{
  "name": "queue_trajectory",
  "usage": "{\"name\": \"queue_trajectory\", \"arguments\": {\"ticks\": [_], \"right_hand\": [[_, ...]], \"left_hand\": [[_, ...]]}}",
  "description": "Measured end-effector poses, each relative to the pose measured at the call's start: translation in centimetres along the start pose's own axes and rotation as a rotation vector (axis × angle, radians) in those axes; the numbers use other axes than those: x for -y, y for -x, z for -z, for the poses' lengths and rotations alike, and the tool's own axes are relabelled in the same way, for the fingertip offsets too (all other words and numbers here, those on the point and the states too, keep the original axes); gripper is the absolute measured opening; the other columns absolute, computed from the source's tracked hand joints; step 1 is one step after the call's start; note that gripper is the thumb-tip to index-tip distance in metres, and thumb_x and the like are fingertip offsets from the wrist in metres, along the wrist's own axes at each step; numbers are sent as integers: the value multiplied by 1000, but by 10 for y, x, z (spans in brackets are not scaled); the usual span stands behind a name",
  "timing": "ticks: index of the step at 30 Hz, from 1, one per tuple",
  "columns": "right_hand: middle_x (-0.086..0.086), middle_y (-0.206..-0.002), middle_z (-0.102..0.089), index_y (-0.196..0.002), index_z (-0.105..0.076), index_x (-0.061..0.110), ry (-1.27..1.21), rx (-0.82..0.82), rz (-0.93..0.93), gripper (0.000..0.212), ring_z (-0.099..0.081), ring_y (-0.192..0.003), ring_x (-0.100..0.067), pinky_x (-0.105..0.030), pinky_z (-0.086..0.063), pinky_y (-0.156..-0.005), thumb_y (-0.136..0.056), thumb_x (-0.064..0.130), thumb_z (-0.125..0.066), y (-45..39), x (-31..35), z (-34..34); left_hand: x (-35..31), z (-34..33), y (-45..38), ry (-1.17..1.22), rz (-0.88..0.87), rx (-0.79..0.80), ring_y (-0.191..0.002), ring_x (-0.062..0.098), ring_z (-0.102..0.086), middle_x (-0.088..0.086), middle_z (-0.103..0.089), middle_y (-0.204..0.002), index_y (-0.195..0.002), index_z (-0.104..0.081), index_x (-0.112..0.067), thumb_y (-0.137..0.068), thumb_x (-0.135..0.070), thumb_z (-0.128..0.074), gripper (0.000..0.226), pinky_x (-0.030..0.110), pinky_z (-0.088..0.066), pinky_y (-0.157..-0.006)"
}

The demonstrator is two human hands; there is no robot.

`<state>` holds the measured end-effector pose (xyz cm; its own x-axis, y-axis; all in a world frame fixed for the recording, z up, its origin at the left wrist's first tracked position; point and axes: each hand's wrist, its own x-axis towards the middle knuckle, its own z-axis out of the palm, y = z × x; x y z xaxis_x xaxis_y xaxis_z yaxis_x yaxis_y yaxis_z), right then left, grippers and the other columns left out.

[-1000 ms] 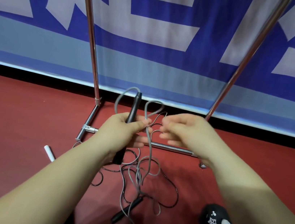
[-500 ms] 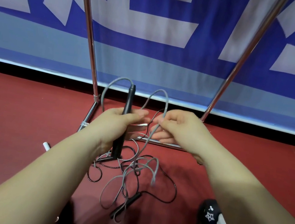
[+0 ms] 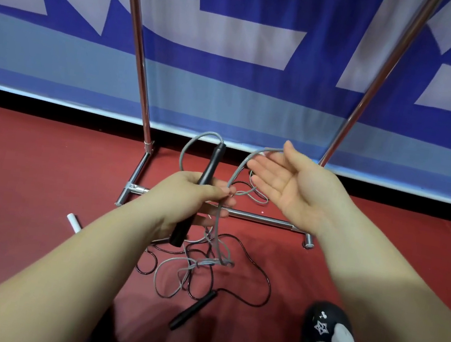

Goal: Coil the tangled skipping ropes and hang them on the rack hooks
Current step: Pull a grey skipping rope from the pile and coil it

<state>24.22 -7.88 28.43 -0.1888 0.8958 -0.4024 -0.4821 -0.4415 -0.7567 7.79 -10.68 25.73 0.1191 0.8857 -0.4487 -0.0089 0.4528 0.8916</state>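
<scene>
Red floor (image 3: 28,186), blue banner (image 3: 229,93) behind.

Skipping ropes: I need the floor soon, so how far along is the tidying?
Early. Nothing looks hung. The left hand grips a black handle with one grey rope loop; the right hand is open beside it. A tangle and another handle lie on the floor.

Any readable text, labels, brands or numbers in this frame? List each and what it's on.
None can be read.
Banner: large pale strokes on blue, cropped by the frame, no whole character legible.
Shoe: a white star and small charm shapes, decoration only, no letters.
Black handle in the left hand: no visible marking.
Black handle on the floor: no visible marking.
</scene>
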Motion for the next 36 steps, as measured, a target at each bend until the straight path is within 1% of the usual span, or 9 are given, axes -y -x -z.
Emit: {"name": "queue_trajectory", "arguments": {"ticks": [4, 7, 9, 13, 17, 23, 29, 33, 36], "right_hand": [[-11, -98, -70, -105, -61, 10, 497, 74, -46, 29, -70, -82, -16, -29, -57, -74, -96, 35, -50, 6, -10, -4], [-5, -99, -71, -102, -67, 16, 1051, 70, 107, 18, -68, -88, -14, -32, -54, -87, -88, 28, -65, 5, -21, -1], [-1, -97, -72, -103, -68, 17, 1232, 114, 149, 21, -67, -93, -15, -34, -51, -93, -83, 24, -71, 4, -26, 3], [5, -88, -70, -91, -68, 24, 1393, 225, 211, 12, -66, -85, -12, -35, -51, -90, -81, 23, -73, 4, -34, 3], [4, -73, -68, -79, -65, 22, 1296, 163, 333, 8, -62, -68, -9, -31, -53, -76, -86, 20, -68, 3, -31, 1], [-3, -72, -68, -84, -62, 11, 548, 20, 137, 10, -70, -63, -10, -20, -57, -61, -93, 14, -57, 5, -8, -3], [-2, -59, -68, -82, -60, 8, -9, -63, -13, 15, -70, -57, -12, -21, -57, -54, -95, 11, -53, 5, 0, -2], [-3, -61, -69, -83, -59, 8, -72, -61, 4, 15, -70, -58, -12, -22, -57, -57, -95, 12, -52, 5, 3, -1], [-6, -79, -72, -94, -61, 8, 150, -52, 57, 10, -71, -68, -12, -23, -58, -64, -94, 16, -55, 5, 2, 0]], "left_hand": [[-6, 2, -1, 171, -21, -80, -54, 13, -67, 0, -69, -65, -88, -65, -11, -95, -9, -54, 13, 27, -57, -55], [-9, 5, -3, 308, -5, -135, -52, 12, -67, -2, -68, -59, -87, -65, -11, -96, -10, -52, 16, 27, -58, -51], [-12, 6, -3, 383, 3, -149, -53, 11, -68, -3, -67, -58, -87, -64, -11, -97, -12, -52, 16, 26, -58, -50], [-17, 8, -3, 492, -17, -165, -53, 10, -68, -3, -67, -56, -87, -63, -11, -97, -14, -51, 16, 25, -57, -49], [-18, 10, -3, 509, -48, -128, -59, 11, -70, -1, -71, -66, -89, -63, -13, -98, -19, -48, 19, 23, -58, -53], [-7, 4, -3, 175, -6, -59, -88, 16, -66, 8, -70, -108, -106, -66, -12, -96, -21, -52, 20, 27, -51, -79], [3, -7, 1, -33, -50, 26, -98, 16, -64, 6, -72, -103, -100, -69, -10, -89, -17, -62, 15, 31, -47, -98], [5, -9, 0, -48, -98, 29, -79, 19, -66, 5, -71, -82, -89, -67, -9, -88, -8, -63, 4, 23, -55, -76], [1, -10, 0, 21, -101, -2, -65, 14, -66, 1, -71, -71, -84, -65, -13, -92, -7, -58, 12, 19, -55, -63]]}}
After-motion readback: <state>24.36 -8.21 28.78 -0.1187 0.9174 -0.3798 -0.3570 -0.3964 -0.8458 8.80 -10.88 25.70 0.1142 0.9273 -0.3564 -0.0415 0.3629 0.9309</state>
